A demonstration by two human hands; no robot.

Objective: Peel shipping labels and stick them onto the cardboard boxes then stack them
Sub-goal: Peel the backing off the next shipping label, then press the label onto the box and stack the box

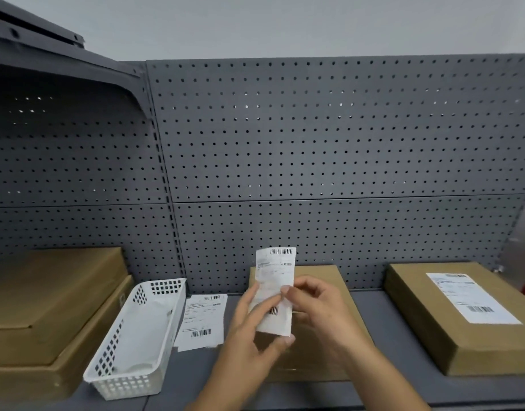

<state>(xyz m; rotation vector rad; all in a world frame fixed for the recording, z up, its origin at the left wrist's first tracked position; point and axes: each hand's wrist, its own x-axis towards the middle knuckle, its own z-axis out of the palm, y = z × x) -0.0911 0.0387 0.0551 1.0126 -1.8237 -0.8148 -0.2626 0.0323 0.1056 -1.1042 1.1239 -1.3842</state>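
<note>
Both hands meet on one shipping label (274, 280), held upright between them. The left hand (249, 327) grips its lower part, fingers along the left edge and thumb under the bottom edge. The right hand (317, 307) pinches its right edge between thumb and forefinger. The label's top rises above both hands, its barcode uppermost.

Directly behind and beneath the hands a plain cardboard box (329, 277) lies flat on the grey shelf (380, 321). Well to the right of the right hand is a labelled box (427, 330) with a white stuck label (471, 298) on its top. Just left of the left hand a loose sheet of labels (203, 318) lies on the shelf, then a white basket (136, 336), and farther left two stacked boxes (48, 292).
</note>
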